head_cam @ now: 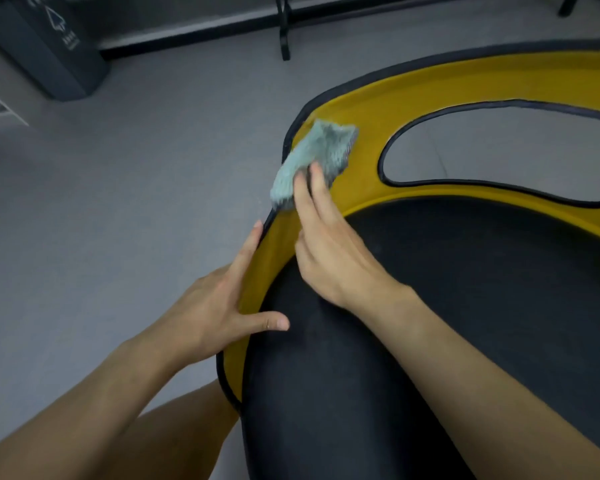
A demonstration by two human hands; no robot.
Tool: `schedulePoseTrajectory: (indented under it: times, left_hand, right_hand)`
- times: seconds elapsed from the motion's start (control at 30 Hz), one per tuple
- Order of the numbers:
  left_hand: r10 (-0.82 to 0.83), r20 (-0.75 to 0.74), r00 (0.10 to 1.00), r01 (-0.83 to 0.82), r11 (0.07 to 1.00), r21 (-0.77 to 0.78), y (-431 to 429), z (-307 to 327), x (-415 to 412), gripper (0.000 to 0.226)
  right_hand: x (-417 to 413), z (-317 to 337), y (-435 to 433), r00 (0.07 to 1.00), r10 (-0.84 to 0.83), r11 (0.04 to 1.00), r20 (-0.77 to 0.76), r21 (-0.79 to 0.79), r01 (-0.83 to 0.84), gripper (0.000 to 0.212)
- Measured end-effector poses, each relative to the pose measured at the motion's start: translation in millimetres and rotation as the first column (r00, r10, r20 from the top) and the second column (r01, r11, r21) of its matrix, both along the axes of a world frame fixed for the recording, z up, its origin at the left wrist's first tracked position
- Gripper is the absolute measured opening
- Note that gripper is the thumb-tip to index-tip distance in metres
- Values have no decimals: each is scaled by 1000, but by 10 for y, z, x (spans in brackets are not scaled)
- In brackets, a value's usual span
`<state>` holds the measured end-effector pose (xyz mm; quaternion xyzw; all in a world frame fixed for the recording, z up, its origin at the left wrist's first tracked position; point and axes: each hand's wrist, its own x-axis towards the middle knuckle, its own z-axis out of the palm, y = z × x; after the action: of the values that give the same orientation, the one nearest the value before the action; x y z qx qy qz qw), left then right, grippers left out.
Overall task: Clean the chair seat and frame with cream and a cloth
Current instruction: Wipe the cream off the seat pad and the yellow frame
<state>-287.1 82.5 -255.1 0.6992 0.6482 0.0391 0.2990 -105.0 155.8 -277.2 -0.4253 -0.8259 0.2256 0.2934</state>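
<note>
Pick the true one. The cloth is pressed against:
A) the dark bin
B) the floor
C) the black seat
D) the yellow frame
D: the cloth lies on the yellow frame at its curved corner, under the fingers of the right hand.

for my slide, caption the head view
Right hand presses grey cloth on yellow chair frame; left hand rests on its edge
</note>
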Motion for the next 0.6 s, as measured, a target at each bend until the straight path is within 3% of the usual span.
schedulePoseTrajectory:
  times: [0.1,0.27,0.4,0.6]
  left_hand:
    - [6,20,1000,-6,1000,5,-5,-19,-25,117]
    - [-6,-23,1000,6,1000,5,10,-20,4,122]
    - [7,3,1000,-7,1000,26,25,-32,3,118]
    - [-1,26,1000,1,1000,26,9,-25,7,114]
  right_hand:
    - [-22,101,101,998,-47,998,-34,39,49,79]
    - [50,-184,-124,993,53,996,103,-73,-45,80]
    - [164,-148,-41,997,59,994,40,-94,-56,67]
    - [76,-105,-57,998,-6,993,60,-118,13,74]
